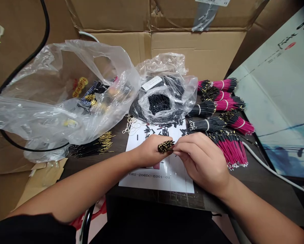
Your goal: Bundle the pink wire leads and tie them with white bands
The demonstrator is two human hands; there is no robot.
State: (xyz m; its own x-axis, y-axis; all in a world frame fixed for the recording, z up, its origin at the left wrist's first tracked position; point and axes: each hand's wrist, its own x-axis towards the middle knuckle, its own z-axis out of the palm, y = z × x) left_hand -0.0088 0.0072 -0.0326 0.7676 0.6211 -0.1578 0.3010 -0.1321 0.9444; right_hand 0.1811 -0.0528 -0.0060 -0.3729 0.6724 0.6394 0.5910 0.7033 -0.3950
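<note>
The left hand [149,151] is curled around a black connector [165,146], and the right hand [202,159] pinches its end. Banded pink wire bundles [225,108] lie toward the table's [274,196] right edge; loose black sleeves [164,127] remain.

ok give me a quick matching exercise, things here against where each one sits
1 black connector with gold contacts
2 short black pieces
3 pink wire bundle
4 gold-tipped black wires

a on the table, right of the sheet
b between left hand and right hand
c on the table, left of the sheet
d on the sheet

1b 2d 3a 4c
</note>
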